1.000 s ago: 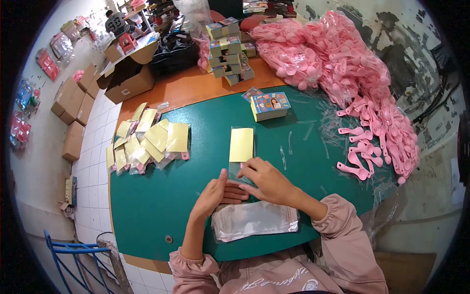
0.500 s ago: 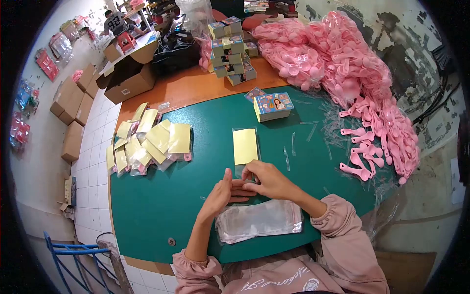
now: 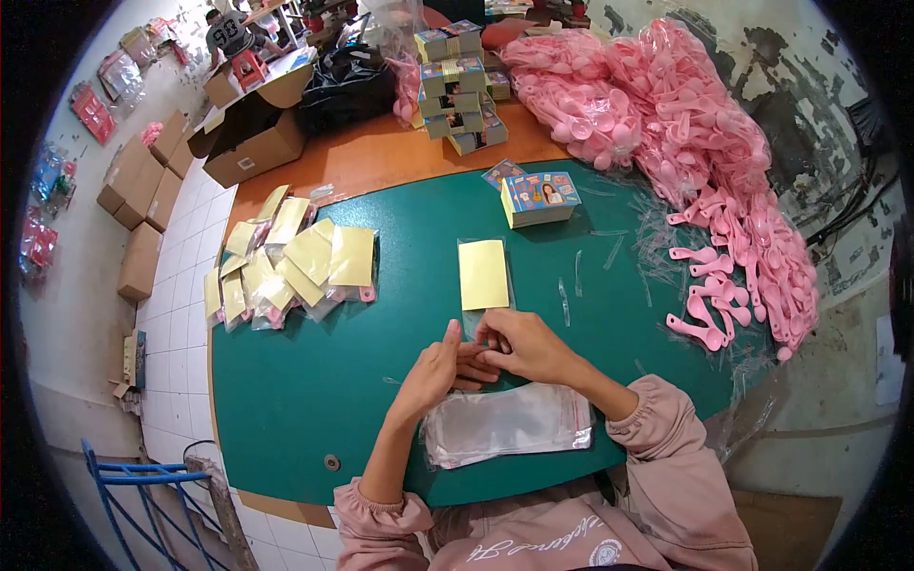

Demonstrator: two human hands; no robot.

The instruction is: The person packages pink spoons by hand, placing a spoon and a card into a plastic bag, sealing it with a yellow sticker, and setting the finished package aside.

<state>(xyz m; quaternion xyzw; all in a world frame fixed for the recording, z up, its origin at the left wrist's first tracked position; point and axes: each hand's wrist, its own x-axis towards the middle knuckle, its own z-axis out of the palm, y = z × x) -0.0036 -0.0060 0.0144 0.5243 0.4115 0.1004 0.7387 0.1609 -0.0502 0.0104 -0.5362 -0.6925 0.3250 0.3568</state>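
A clear plastic bag (image 3: 511,276) with a pale yellow card (image 3: 484,274) in it lies flat on the green table, its lower end reaching under my hands. My right hand (image 3: 524,343) has its fingers curled and pinched at that lower end; the fingertips are partly hidden. Beside it, my left hand (image 3: 436,374) has the thumb raised and the fingers stretched toward the right fingertips. Just below both hands rests a pile of empty clear bags (image 3: 505,425).
Filled bags with yellow cards (image 3: 352,257) are heaped at left. A card stack (image 3: 541,200) stands beyond the bag, with banded stacks (image 3: 452,86) behind. Pink spoons (image 3: 705,285) cover the right side. Plastic strips (image 3: 564,303) lie about. A person (image 3: 228,36) sits far back.
The whole view has shifted slightly. My hands stay together at the lower end of the bag, with the right fingers still curled and the left fingers bent a little more.
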